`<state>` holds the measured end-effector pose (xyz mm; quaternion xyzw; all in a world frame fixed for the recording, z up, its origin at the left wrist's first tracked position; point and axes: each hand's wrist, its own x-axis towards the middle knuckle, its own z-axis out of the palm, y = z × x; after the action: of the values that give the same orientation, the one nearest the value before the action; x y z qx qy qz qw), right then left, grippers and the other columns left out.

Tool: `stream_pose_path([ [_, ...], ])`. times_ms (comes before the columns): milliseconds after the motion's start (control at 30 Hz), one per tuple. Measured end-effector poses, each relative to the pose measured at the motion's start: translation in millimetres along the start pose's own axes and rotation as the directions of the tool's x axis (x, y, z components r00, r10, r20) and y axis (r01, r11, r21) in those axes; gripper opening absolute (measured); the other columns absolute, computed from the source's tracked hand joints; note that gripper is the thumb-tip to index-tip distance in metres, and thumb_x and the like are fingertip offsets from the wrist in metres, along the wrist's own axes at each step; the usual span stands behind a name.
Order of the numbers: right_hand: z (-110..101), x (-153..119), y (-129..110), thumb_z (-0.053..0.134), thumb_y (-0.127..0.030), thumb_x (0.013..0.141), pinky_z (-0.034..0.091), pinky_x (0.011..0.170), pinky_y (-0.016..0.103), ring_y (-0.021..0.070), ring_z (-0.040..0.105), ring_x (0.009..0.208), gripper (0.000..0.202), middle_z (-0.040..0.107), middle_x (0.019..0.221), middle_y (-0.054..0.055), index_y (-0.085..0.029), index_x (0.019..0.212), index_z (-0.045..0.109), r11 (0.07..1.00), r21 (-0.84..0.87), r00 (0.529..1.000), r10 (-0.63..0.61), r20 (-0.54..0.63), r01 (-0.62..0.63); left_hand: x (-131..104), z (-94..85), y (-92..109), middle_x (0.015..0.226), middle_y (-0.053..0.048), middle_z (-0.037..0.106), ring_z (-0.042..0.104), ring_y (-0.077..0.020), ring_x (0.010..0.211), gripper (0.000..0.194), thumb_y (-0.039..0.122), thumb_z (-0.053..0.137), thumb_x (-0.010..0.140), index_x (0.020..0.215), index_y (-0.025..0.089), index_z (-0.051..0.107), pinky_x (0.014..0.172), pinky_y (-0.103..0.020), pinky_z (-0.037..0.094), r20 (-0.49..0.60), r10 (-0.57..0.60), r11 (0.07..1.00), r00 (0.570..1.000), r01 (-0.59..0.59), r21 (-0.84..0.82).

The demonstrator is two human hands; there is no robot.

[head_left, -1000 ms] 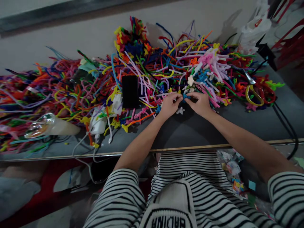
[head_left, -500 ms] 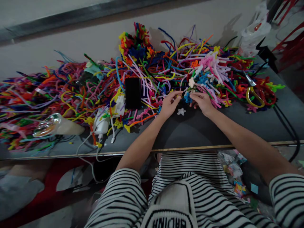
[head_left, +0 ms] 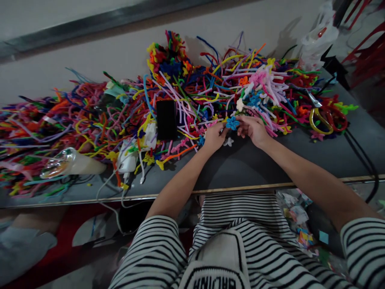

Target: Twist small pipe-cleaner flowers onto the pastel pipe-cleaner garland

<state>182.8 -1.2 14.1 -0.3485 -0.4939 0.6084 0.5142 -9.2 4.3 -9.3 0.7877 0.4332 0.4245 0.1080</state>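
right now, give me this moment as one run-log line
left hand: at blue flower | right hand: on its other side | grips: unclear | near: white flower on table | rest: scissors

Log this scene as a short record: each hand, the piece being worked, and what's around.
Left hand: fingers at the left edge of the blue flower
Right hand: fingers at its right edge; grip unclear
Piece: blue flower, between the hands
White flower: on the grey table, just below in view
Surroundings: fuzzy stems piled; black phone left, scissors right
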Motion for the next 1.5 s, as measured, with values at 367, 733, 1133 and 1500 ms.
stream_pose_path([
  [367, 0.4, 0.0, 8.0, 0.082, -0.062, 0.067, 0.040, 0.043, 0.023, 0.0115, 0.055, 0.050, 0.045, 0.062, 0.060, -0.001, -0.020, 0.081, 0.074, 0.950, -0.273, 0.988, -0.135, 0.079, 0.152, -2.0, -0.4, 9.6, 0.073, -0.005, 0.071, 0.062, -0.0151, 0.063, 0.033, 0.043, 0.056, 0.096, 0.083, 0.018, 0.071, 0.062, -0.028, 0.046, 0.028, 0.017, 1.000, 0.999, -0.016, -0.015],
  [733, -5.7, -1.7, 8.9, 0.068, -0.042, 0.085, 0.048, 0.070, 0.032, 0.0172, 0.060, 0.073, 0.024, 0.067, 0.079, 0.004, -0.020, 0.078, 0.072, 0.690, -0.609, 0.909, -0.394, 0.136, 0.390, -2.2, -10.3, 21.9, 0.117, -0.011, 0.068, 0.065, -0.0180, 0.092, 0.056, 0.051, 0.068, 0.087, 0.133, 0.021, 0.057, 0.065, -0.025, 0.051, 0.036, -0.025, 0.981, 0.999, 0.031, -0.194],
  [1133, -9.6, 4.3, 8.8, 0.066, -0.054, 0.088, 0.049, 0.078, 0.036, 0.0210, 0.064, 0.082, 0.034, 0.069, 0.085, 0.005, -0.023, 0.080, 0.076, 0.693, -0.589, 0.906, -0.378, 0.193, 0.415, 1.9, -6.8, 13.9, 0.115, -0.007, 0.070, 0.065, -0.0201, 0.100, 0.033, 0.033, 0.074, 0.088, 0.119, 0.024, 0.068, 0.084, -0.033, 0.054, 0.054, -0.003, 0.995, 0.999, 0.009, -0.103],
  [1500, -10.5, 3.3, 13.9, 0.064, -0.031, 0.087, 0.047, 0.071, 0.034, 0.0197, 0.064, 0.077, 0.016, 0.070, 0.082, 0.005, -0.020, 0.079, 0.074, 0.605, -0.666, 0.882, -0.434, 0.184, 0.436, 1.6, -9.9, 20.3, 0.114, -0.010, 0.072, 0.066, -0.0198, 0.099, 0.044, 0.053, 0.062, 0.093, 0.123, 0.021, 0.067, 0.084, -0.032, 0.054, 0.028, -0.034, 0.991, 0.999, 0.037, -0.130],
])
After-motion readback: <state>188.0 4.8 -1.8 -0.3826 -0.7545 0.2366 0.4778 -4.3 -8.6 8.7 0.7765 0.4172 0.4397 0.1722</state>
